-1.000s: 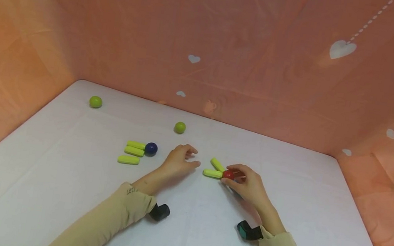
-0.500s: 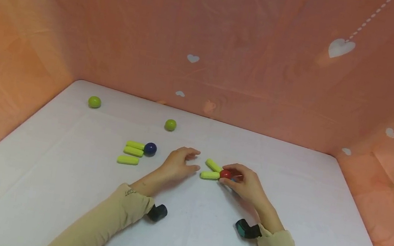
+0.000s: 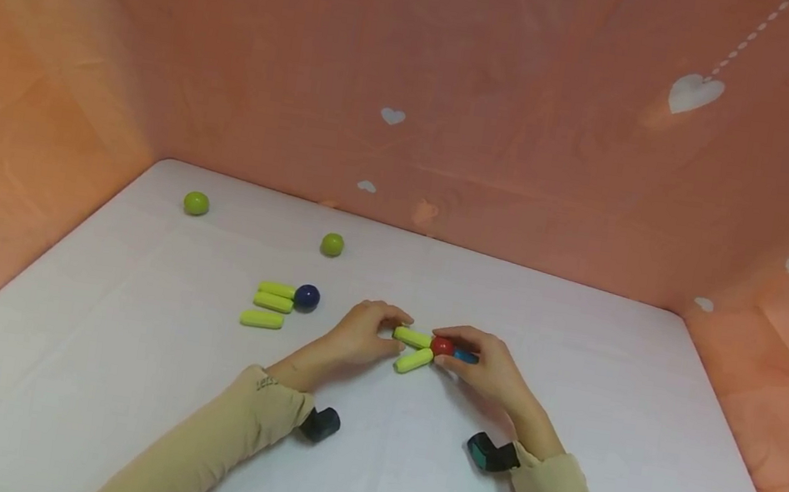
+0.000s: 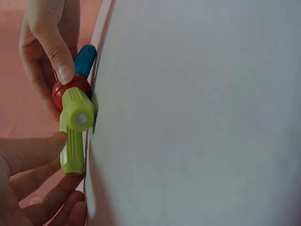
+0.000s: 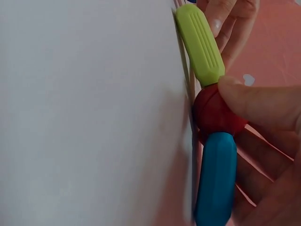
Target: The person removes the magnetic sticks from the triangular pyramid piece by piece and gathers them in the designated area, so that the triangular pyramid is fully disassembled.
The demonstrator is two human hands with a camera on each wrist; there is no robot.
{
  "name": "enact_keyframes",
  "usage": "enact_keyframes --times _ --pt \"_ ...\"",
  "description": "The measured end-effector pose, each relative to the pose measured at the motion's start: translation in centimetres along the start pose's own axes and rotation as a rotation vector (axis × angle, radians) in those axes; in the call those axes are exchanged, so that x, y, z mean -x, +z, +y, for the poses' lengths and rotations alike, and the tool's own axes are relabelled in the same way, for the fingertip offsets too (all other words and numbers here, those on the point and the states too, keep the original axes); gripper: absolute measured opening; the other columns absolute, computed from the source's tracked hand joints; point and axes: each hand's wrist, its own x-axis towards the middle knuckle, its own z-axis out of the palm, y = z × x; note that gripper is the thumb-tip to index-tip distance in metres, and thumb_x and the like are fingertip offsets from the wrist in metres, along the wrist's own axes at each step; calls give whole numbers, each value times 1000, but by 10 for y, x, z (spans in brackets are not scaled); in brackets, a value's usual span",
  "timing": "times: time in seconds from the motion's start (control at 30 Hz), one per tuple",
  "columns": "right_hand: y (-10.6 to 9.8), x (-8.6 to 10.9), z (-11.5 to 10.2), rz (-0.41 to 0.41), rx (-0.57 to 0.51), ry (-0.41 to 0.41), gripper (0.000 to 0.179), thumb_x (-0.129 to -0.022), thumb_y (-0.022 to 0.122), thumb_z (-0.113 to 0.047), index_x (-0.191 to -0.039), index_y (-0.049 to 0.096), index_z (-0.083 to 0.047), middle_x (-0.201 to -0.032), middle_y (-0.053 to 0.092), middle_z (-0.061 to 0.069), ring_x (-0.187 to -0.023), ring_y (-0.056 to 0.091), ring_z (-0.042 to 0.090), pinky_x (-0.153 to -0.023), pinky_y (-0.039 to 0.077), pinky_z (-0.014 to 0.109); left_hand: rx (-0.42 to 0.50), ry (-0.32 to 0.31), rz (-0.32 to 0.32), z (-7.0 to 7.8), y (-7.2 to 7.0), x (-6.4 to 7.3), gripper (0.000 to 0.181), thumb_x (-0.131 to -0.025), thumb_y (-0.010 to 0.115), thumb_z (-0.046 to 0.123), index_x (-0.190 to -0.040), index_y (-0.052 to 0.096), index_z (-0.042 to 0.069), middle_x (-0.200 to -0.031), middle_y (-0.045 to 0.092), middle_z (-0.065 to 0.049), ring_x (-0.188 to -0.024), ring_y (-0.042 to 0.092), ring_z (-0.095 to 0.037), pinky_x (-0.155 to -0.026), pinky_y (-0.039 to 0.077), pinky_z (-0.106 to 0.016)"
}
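Note:
My right hand (image 3: pixel 495 365) grips a red ball (image 5: pixel 218 110) between thumb and fingers. A blue rod (image 5: pixel 216 176) points from that ball back toward the palm. Two yellow-green rods spread from the ball's other side in a V: a far rod (image 3: pixel 412 337) and a near rod (image 3: pixel 414 360). My left hand (image 3: pixel 367 335) has its thumb and curled fingers at the free end of the far rod, with the thumb tip against its side in the left wrist view. A pale disc (image 4: pixel 81 118) shows on the near rod's end.
Left of the hands lie a dark blue ball (image 3: pixel 307 297), with a yellow-green rod (image 3: pixel 276 289) meeting it, and two more rods close by. Farther back sit a green ball (image 3: pixel 332 245) and another green ball (image 3: pixel 196 203). Orange-pink cloth walls (image 3: pixel 526 172) border the white table (image 3: pixel 577 347).
My right hand has shifted slightly left and turned the red ball, so its rods swing toward me. My left hand has moved right to the far rod. The middle green ball has rolled left.

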Motion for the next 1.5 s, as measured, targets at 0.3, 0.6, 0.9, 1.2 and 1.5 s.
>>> enact_keyframes --times 0.3,0.6,0.9,1.2,1.5 --pt "-1 -4 0 -39 -47 1 34 -86 71 -12 -120 66 -9 -122 65 12 -110 58 27 -96 46 47 -20 -31 9 3 3 -2 24 -83 71 7 -107 71 6 -99 64 -8 -96 55 -22 -88 45 -37" --pt "-1 -5 1 -45 -79 31 34 -86 71 -13 -120 67 -10 -123 64 11 -111 57 27 -96 45 46 91 -72 54 2 4 -4 16 -81 75 7 -97 74 8 -86 62 -4 -80 52 -16 -70 42 -24" --pt "1 -7 1 -45 -89 41 34 -85 72 -13 -118 68 -10 -122 65 10 -111 56 26 -98 44 47 238 -204 35 -8 4 -3 20 -82 75 15 -103 75 14 -102 69 -1 -95 57 -17 -90 47 -36" --pt "-2 -6 1 -56 -69 32 33 -86 71 -13 -119 67 -10 -121 65 10 -110 56 26 -97 44 47 297 -248 19 -7 4 -3 22 -82 76 16 -104 76 16 -106 70 -1 -105 56 -20 -98 43 -41" --pt "-5 -7 1 -73 -53 28 33 -86 71 -12 -118 68 -10 -119 66 11 -107 58 25 -96 46 47 306 -273 10 -6 6 -3 21 -83 75 17 -104 76 17 -108 69 -1 -109 56 -22 -101 41 -43"
